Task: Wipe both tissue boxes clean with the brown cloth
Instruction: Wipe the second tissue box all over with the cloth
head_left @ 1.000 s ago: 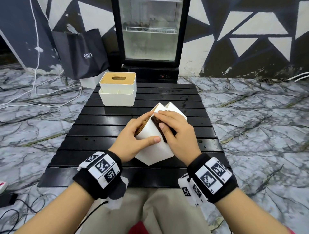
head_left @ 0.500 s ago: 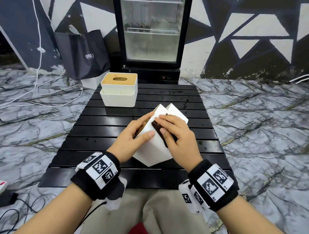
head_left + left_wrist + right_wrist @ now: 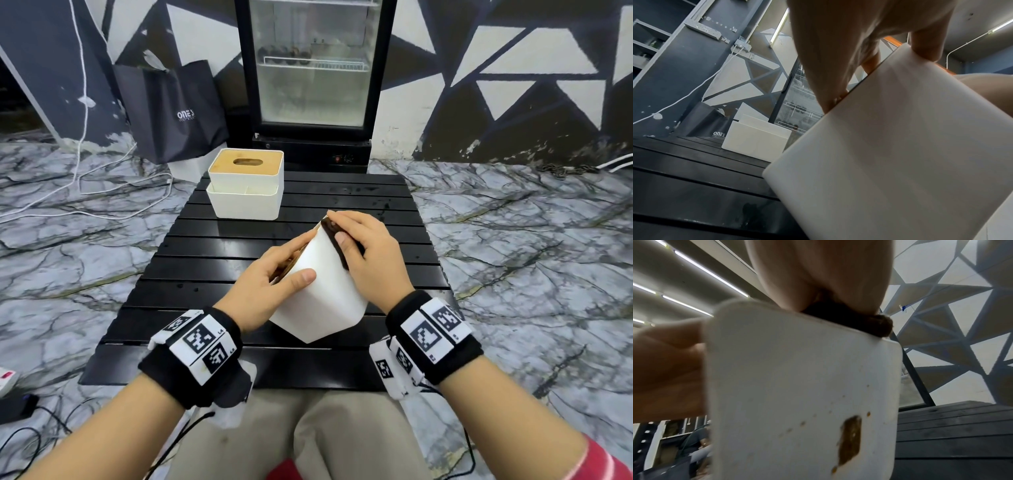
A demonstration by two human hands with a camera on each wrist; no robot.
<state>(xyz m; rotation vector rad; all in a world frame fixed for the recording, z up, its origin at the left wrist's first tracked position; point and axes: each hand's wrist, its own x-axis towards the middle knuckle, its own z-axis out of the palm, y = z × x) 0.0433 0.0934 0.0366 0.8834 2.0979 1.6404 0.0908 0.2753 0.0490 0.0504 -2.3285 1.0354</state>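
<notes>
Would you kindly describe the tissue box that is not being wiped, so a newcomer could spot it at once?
Start at the black slatted table in front of the glass-door fridge. At its far left corner stands a white tissue box. Unlike the tilted tissue box gripped in both hands, it stands upright and untouched, showing a wooden lid with an oval slot.

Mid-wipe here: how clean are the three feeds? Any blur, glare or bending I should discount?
Head view: sharp, evenly lit; wide-angle bending at the edges, faint sheen on the black table. Left wrist view: the tilted tissue box fills the frame, soft and shaded, with the left hand close. Right wrist view: blurred; right hand and brown cloth soft, ceiling lights glaring, brown stains still readable.
</notes>
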